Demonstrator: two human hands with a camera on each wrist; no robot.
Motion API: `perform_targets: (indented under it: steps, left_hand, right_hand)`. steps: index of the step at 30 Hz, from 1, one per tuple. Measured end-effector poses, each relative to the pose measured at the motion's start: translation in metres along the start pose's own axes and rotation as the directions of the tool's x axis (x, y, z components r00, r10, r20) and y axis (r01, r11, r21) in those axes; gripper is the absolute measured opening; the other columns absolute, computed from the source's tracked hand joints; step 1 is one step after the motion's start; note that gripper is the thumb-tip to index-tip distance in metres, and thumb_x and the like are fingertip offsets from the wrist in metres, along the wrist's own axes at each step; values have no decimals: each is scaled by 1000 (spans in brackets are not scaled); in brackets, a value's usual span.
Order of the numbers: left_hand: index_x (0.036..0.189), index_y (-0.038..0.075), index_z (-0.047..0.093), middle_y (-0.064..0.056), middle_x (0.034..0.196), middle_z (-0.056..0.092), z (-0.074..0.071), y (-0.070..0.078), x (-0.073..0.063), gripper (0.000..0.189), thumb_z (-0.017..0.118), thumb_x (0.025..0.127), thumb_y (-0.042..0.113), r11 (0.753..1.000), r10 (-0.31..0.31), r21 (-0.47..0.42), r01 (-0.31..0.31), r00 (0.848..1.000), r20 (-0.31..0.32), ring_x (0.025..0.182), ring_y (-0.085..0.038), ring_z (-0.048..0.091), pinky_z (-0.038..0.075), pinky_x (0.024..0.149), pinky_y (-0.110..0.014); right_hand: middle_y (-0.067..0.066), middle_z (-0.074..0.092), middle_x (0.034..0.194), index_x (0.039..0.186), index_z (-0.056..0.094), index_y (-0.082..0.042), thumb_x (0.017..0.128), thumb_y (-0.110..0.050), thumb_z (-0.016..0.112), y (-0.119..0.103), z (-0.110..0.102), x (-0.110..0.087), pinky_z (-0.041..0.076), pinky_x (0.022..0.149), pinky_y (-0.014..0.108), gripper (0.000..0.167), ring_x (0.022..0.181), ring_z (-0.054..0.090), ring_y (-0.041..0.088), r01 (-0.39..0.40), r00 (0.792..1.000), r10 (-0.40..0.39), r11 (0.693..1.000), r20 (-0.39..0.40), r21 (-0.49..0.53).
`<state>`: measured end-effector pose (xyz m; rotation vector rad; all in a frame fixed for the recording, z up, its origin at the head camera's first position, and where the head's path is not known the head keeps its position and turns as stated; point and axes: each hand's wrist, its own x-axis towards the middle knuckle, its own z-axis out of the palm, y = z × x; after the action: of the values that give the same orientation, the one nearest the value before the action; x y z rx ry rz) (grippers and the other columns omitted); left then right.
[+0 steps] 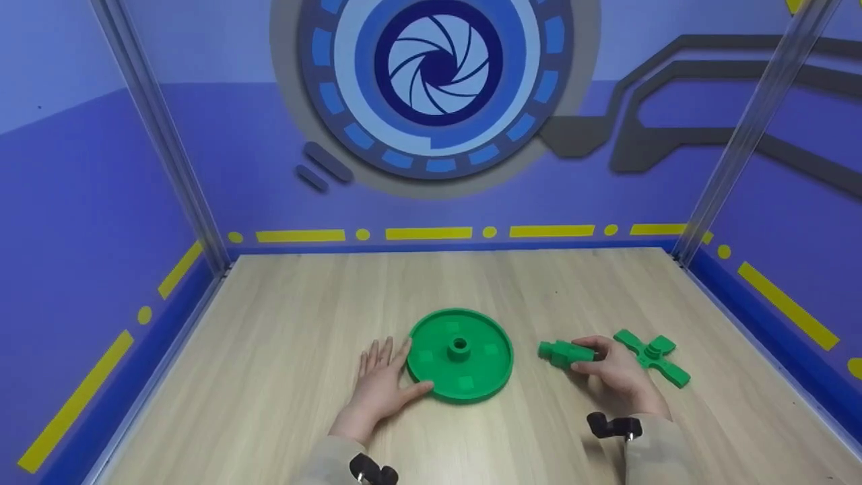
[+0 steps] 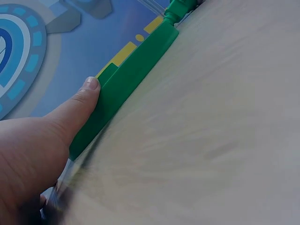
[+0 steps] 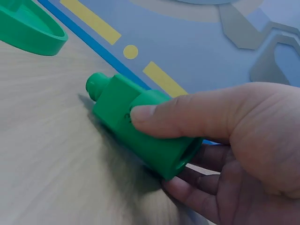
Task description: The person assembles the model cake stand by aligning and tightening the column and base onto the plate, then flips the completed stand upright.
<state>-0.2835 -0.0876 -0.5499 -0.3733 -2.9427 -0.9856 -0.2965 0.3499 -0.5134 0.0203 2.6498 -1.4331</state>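
A round green tray-like disc [image 1: 481, 377] with a raised rim and a hollow hub at its centre lies on the table. My left hand [image 1: 382, 387] rests at its left side, fingers straight, thumb touching the rim; the left wrist view shows the thumb along the disc's edge [image 2: 126, 79]. To the right of the disc, my right hand [image 1: 618, 369] grips a green block with a round peg [image 1: 562, 353] between thumb and fingers. The peg points left, and in the right wrist view the block [image 3: 126, 110] shows a hollow round opening at its near end.
Just beyond my right hand lies a green cross-shaped piece [image 1: 652, 357] with a raised round stub at its centre. Blue printed panels [image 1: 222, 168] wall the wooden table [image 1: 289, 323] at the back and both sides, with metal posts [image 1: 161, 135] at the corners.
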Motion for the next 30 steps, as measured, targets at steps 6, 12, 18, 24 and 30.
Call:
perform_targets:
  steps: [6, 12, 18, 24, 30]
  left_hand:
    - [162, 14, 33, -28, 169, 21, -1, 0, 2, 99, 68, 87, 68, 1000, 9, 6, -9, 1000, -4, 158, -51, 9, 4, 128, -67]
    - [162, 15, 32, -28, 169, 21, -1, -1, 2, 99, 68, 87, 69, 1000, 9, 13, -9, 1000, -2, 158, -51, 8, 3, 128, -67]
    - [162, 13, 33, -29, 168, 21, -1, 0, 2, 99, 69, 87, 68, 1000, 10, 8, -10, 1000, -6, 158, -52, 9, 4, 128, -67]
    - [162, 14, 33, -28, 169, 21, 0, 0, 0, 100, 68, 87, 69, 1000, 1, 9, -1, 1000, -2, 158, -51, 9, 3, 128, -66]
    - [162, 15, 33, -28, 169, 21, 0, 0, 1, 100, 68, 86, 70, 1000, -2, 7, 2, 1000, 1, 158, -51, 9, 3, 128, -66]
  right_hand:
    - [17, 46, 152, 143, 55, -4, 93, -18, 77, -9, 6, 2, 52, 94, 23, 57, 110, 59, 11, 3, 1000, -8, 983, 24, 186]
    - [19, 43, 153, 143, 54, -2, 92, -13, 77, -20, 13, 3, 58, 87, 28, 58, 110, 63, 14, 92, 995, -95, 964, 0, 248]
    - [22, 44, 157, 143, 53, -2, 90, -12, 78, -31, 20, 4, 58, 83, 24, 59, 134, 57, 39, 171, 985, -164, 971, -57, 167]
    - [22, 48, 156, 149, 45, -5, 92, -14, 78, -42, 26, 4, 54, 89, 18, 66, 139, 51, 41, 203, 978, -190, 961, -89, 186]
    - [17, 59, 146, 148, 45, -6, 92, -14, 78, -51, 33, 4, 51, 93, 17, 65, 122, 59, 12, 207, 974, -181, 953, -133, 220]
